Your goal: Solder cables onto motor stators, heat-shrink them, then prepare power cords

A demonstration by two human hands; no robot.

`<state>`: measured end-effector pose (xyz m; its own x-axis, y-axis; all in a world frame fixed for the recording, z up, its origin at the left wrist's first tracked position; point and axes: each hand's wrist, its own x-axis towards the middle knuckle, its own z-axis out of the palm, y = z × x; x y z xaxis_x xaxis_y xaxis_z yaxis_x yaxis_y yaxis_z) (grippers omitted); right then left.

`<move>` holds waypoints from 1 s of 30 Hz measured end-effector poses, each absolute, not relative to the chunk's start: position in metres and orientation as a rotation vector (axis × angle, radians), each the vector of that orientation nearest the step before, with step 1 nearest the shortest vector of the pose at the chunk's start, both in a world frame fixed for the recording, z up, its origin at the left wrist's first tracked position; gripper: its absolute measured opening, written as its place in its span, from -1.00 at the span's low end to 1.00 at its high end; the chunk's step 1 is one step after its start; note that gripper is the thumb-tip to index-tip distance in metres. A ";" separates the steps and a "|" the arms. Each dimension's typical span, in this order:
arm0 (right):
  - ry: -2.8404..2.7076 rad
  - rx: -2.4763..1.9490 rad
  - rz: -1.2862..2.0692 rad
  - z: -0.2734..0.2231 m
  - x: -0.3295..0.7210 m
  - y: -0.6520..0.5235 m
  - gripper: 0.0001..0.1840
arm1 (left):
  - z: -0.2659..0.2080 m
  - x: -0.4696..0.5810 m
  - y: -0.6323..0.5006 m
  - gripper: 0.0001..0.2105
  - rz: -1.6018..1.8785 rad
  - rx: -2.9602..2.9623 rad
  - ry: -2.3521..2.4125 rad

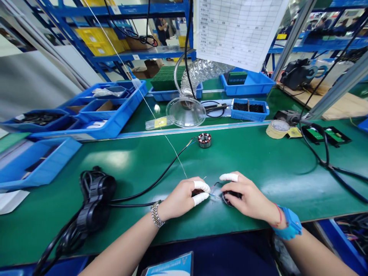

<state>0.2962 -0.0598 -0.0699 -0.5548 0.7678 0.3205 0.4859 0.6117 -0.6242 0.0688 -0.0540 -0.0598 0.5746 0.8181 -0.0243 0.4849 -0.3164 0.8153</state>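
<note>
My left hand, with white finger cots on thumb and index finger, pinches thin wires at the end of a black cable. My right hand, with one white-capped finger raised, has its other fingers closed around a dark round motor part, probably a stator; the hand covers much of it. Short leads run between the two hands. Farther up the green bench, a stator with copper windings stands joined to a second black cable. A thin solder-like strand hangs down to behind my left hand.
Coiled black cables lie at left near blue bins. A clear fume funnel stands behind the stator. Tape, circuit boards in black cases and thick black leads are at right. A printed sheet hangs overhead.
</note>
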 end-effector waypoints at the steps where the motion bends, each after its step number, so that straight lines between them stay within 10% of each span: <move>1: -2.300 -0.974 0.632 -0.071 0.294 -0.061 -0.81 | -0.059 0.069 -0.054 -0.91 0.505 1.993 1.034; 30: -2.037 -1.022 0.423 -0.101 0.278 -0.062 -0.86 | -0.062 0.089 -0.056 -0.91 0.488 1.921 1.195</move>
